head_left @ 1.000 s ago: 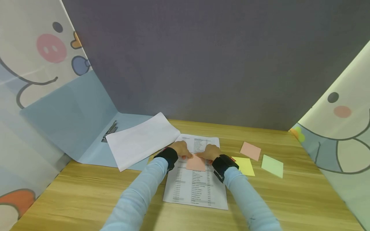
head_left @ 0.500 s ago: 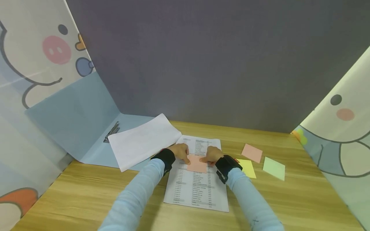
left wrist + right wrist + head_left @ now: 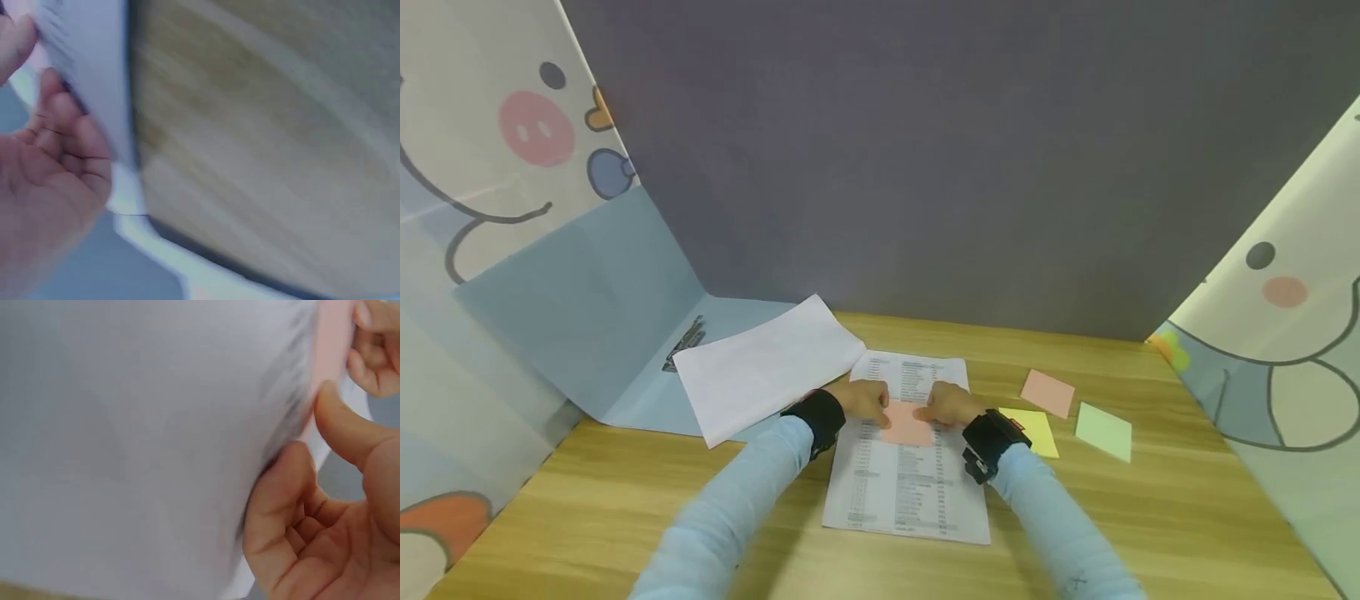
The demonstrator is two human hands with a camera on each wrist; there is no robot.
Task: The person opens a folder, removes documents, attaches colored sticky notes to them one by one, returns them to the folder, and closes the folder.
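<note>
A pink sticky note (image 3: 907, 423) lies flat on a printed sheet (image 3: 904, 492) of text columns. My left hand (image 3: 863, 400) is at the note's left edge, fingers curled and thumb pressing on it. At the right edge my right hand (image 3: 951, 403) mirrors this, its thumb on the note. In the right wrist view, the right thumb (image 3: 340, 422) touches the pink strip, while the curled index finger (image 3: 281, 487) rests against the paper, apart from the thumb. The left wrist view shows the left fingers (image 3: 72, 128) curled by the sheet's edge.
A blank white sheet (image 3: 771, 367) lies over an opened blue folder (image 3: 587, 308), with dark metal clips (image 3: 685, 343) in its fold. Right of the printed sheet lie a yellow note (image 3: 1033, 429), another pink note (image 3: 1048, 392) and a green note (image 3: 1103, 430). A grey panel (image 3: 910, 167) stands behind.
Both hands have shifted from the note's upper edge out and down to its sides, thumbs sliding apart over it. The note and printed sheet stay in place.
</note>
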